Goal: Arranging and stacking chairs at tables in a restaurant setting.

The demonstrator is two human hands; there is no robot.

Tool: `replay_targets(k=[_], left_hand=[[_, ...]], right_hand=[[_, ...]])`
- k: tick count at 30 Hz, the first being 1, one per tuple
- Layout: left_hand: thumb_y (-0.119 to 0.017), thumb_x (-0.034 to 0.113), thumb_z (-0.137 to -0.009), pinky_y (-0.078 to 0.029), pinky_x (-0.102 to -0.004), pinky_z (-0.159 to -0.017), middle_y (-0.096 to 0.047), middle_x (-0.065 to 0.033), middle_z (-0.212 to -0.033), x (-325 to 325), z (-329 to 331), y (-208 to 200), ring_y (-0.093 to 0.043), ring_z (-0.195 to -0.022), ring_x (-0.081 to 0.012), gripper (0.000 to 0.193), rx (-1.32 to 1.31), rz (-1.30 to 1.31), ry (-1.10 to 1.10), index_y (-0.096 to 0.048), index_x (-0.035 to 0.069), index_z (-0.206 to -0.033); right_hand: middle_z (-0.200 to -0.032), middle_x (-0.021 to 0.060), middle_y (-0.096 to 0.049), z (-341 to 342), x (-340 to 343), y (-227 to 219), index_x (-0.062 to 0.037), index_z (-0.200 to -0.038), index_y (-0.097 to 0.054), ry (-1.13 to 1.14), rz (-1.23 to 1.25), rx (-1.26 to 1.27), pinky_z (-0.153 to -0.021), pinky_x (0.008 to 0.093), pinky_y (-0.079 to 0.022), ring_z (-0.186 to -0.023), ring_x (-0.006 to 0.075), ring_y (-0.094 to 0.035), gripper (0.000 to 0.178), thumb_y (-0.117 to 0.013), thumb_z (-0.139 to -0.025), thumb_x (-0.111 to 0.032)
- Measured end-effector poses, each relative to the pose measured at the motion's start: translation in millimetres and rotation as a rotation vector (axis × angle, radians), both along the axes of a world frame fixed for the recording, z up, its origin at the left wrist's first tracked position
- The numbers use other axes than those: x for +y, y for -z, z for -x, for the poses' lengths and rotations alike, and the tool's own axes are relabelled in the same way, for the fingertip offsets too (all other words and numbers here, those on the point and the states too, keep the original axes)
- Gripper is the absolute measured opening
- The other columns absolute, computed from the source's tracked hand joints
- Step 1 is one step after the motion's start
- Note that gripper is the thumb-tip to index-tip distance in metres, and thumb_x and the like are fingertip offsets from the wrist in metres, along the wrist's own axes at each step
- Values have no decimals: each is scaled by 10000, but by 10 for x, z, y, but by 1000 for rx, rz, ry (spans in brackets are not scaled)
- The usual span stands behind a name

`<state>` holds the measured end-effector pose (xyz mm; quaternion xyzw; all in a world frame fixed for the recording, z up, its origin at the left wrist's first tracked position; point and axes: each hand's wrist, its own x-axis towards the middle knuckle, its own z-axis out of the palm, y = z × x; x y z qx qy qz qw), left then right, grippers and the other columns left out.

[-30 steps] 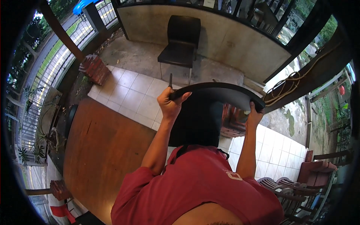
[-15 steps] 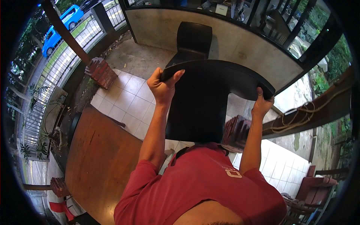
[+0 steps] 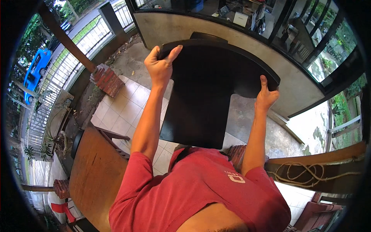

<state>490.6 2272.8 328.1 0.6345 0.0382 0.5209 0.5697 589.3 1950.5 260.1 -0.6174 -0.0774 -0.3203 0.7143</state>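
Both my hands grip a black chair (image 3: 201, 92) by the two ends of its wide, curved top edge. My left hand (image 3: 160, 67) is closed on the left end, thumb lying over the edge. At the right end my right hand (image 3: 266, 96) is closed in the same way, its thumb pointing up. The narrower smooth black part of the chair reaches back toward my red shirt. Whatever legs it has are hidden beneath it. Just beyond, a second black chair (image 3: 208, 36) shows only its top, the rest covered by the held one.
A brown wooden table (image 3: 94, 174) stands at my left. Ahead is a low wall (image 3: 174, 29) with windows above. A brick post base (image 3: 108, 81) rises at far left, another (image 3: 236, 154) close by my right side. Rope (image 3: 305, 176) hangs on a wooden beam at right.
The held chair has moved forward and up in view, covering more of the chair by the wall. My view has turned slightly. The blue vehicle outside has moved down and left.
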Motion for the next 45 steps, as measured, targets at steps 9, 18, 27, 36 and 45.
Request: replay_targets(k=[9, 18, 27, 36, 45], left_hand=[[-864, 85, -798, -440, -186, -639, -679, 44, -804, 808, -1309, 259, -556, -693, -22, 184, -30, 100, 177, -693, 18, -817], [-853, 148, -812, -464, -228, -655, -691, 19, -785, 1892, -2682, 739, -571, -716, -42, 216, 93, 128, 278, -695, 1, -820], [-862, 285, -797, -483, -280, -647, -693, -27, -737, 2434, -3627, 1111, -574, -674, -89, 356, 257, 88, 201, -688, -25, -817], [-848, 355, -808, -491, -321, -649, -692, -99, -708, 2652, -4116, 1439, -581, -638, -127, 418, 499, -57, 52, -686, -30, -809], [-799, 446, -841, -529, -362, -754, -737, -206, -867, 2701, -4825, 1882, -704, -811, -246, 557, 733, -122, -3, -685, -90, -942]], right_hand=[[-948, 38, -738, -988, 844, 144, -5, -974, -741, 34, 27, -16, -805, 247, -499, -838, 107, -640, 288, -870, -813, -205], [-962, 48, -741, -1850, 1842, 276, 7, -1016, -723, 90, 80, 106, -844, 278, -503, -871, 116, -646, 285, -846, -833, -174], [-939, 59, -742, -2688, 2392, 471, 23, -1011, -720, 128, 129, 161, -808, 285, -509, -836, 120, -640, 293, -843, -834, -177], [-897, 88, -752, -3355, 2631, 990, 34, -987, -724, 70, 177, 273, -787, 306, -517, -793, 149, -655, 366, -854, -811, -260], [-925, 87, -751, -4225, 2576, 1562, 19, -1012, -733, 98, 319, 431, -796, 298, -515, -811, 142, -654, 343, -839, -831, -254]])
